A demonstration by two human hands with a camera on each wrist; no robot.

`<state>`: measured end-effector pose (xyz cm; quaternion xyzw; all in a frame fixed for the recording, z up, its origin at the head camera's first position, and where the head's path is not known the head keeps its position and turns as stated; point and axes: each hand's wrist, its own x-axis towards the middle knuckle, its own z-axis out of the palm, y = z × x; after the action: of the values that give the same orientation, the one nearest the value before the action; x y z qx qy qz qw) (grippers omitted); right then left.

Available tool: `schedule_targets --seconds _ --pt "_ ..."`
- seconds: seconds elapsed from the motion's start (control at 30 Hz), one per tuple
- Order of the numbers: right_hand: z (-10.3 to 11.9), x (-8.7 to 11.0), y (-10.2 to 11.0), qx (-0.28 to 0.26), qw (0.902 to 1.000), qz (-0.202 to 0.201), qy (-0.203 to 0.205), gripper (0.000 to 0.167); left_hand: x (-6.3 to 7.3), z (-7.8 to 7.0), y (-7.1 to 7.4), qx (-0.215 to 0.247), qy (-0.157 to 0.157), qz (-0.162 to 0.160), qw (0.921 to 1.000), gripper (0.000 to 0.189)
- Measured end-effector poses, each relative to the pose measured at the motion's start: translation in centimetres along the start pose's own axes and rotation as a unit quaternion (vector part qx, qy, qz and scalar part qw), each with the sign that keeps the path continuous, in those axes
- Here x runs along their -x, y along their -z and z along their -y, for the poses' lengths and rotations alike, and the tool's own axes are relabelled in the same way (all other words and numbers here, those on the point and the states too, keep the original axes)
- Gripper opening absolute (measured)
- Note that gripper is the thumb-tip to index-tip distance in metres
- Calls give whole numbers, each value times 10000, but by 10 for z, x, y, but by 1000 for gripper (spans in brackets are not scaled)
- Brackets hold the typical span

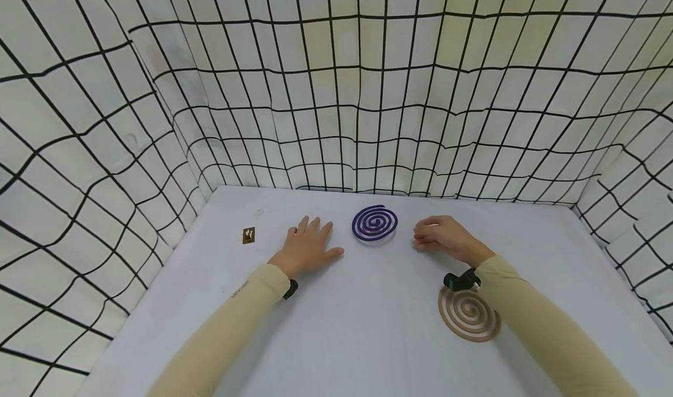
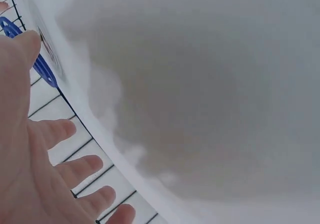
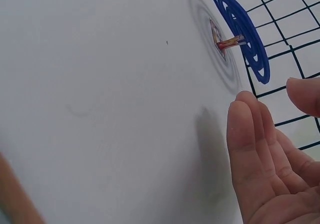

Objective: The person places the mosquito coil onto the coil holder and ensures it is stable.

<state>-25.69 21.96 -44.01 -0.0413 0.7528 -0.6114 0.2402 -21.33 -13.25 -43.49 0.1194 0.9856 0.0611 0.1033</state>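
Observation:
A dark purple mosquito coil (image 1: pixel 375 223) sits raised above the white table on a small metal stand (image 3: pixel 231 42), its spiral level. In the wrist views the coil (image 3: pixel 240 31) looks blue. My left hand (image 1: pixel 307 248) is spread palm down to the left of the coil, holding nothing, with the thumb pointing towards it. To the right of the coil is my right hand (image 1: pixel 447 236), its fingers together and the thumb apart from them, nothing between. A brown mosquito coil (image 1: pixel 469 315) lies under my right wrist, partly covered by the wrist and sleeve.
A small gold-coloured metal piece (image 1: pixel 249 235) with a cut-out lies at the left of the table (image 1: pixel 357 333). Black wire grid (image 1: pixel 357 105) with white sheeting behind it rises at the back and both sides. Each wrist wears a black device (image 1: pixel 461 280).

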Motion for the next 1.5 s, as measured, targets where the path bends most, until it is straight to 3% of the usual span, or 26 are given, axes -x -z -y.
schedule_targets --seconds 0.5,0.8,1.27,1.5 --pt "-8 22 8 490 9982 -336 72 54 5 36 11 -107 54 -413 9991 79" --pt "-13 37 20 961 9944 -424 61 58 12 60 21 29 -180 -722 9972 77" --pt "-23 67 30 1577 9846 -739 159 55 20 96 26 -77 -223 -1062 9941 74" --pt "-26 87 35 2152 9721 -896 247 53 27 110 27 -101 -268 -1103 9935 73"
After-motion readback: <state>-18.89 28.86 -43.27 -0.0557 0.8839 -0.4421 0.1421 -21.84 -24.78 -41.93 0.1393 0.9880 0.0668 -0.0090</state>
